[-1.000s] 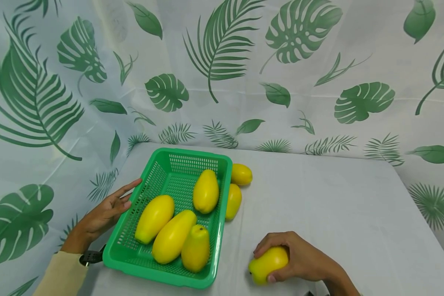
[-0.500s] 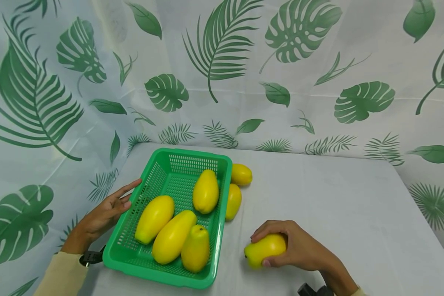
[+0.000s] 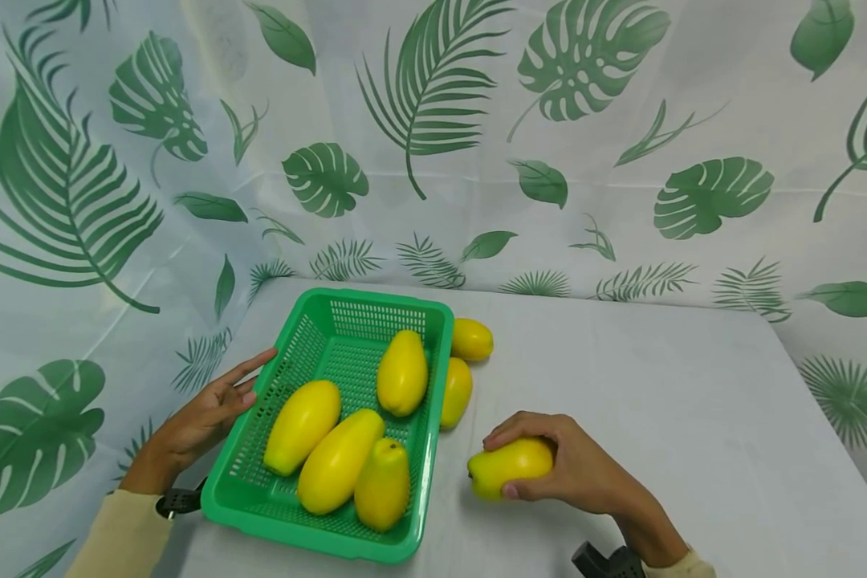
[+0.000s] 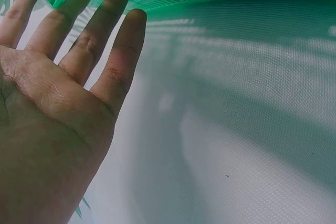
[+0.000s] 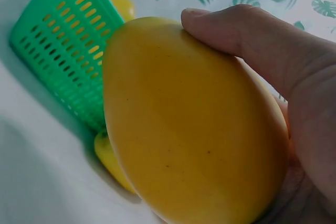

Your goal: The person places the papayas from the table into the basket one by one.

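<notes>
Right hand (image 3: 578, 470) has a yellow fruit (image 3: 509, 468) wrapped from behind, thumb on the near side and fingers over the far side. It's just right of the green basket (image 3: 303, 539), well short of the rim, narrow greenish end pointing that way — can't tell for sure if it's clear of the table (image 3: 657, 401). Left hand (image 3: 205, 417) is pretty loose, fingers out straight against the basket's left side.

Handling-wise, I'd guess a firm fruit with a bit of heft, though weight's hard to judge by eye. Skin looks smooth, so probably slippery, and it might bruise if dropped. I'd grab around the fat part — the tapered end looks easier to slip off.
</notes>
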Demonstrator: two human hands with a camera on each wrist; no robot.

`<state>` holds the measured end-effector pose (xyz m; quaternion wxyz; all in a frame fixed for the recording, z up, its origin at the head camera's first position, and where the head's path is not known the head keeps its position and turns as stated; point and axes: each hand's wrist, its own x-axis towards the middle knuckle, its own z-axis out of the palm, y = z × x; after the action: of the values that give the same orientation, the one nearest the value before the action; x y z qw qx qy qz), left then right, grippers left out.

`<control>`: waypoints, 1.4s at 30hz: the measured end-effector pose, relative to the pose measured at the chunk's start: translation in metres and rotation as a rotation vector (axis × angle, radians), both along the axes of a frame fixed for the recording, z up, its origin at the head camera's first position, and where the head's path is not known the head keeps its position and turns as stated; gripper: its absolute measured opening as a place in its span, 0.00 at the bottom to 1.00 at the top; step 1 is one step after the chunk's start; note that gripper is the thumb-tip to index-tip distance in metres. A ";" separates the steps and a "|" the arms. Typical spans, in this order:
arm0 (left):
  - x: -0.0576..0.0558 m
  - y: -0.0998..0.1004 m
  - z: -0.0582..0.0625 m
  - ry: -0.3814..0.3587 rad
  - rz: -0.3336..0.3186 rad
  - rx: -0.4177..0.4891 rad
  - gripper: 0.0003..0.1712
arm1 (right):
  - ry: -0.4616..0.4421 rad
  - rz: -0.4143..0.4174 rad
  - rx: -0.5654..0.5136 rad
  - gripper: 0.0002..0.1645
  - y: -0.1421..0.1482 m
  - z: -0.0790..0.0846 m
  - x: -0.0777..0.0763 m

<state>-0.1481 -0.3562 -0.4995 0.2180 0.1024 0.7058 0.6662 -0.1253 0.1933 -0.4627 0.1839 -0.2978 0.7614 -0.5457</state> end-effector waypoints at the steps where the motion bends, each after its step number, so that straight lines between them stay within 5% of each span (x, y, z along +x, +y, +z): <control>1: 0.000 0.000 0.000 -0.003 0.000 0.001 0.38 | -0.004 -0.002 0.000 0.26 -0.001 0.001 -0.001; 42: -0.001 0.000 -0.001 -0.007 0.006 0.008 0.38 | 0.110 -0.012 -0.086 0.24 -0.055 0.048 -0.030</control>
<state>-0.1486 -0.3566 -0.5002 0.2183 0.0989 0.7025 0.6702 -0.1549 0.1378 -0.4146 0.1256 -0.3302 0.7481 -0.5618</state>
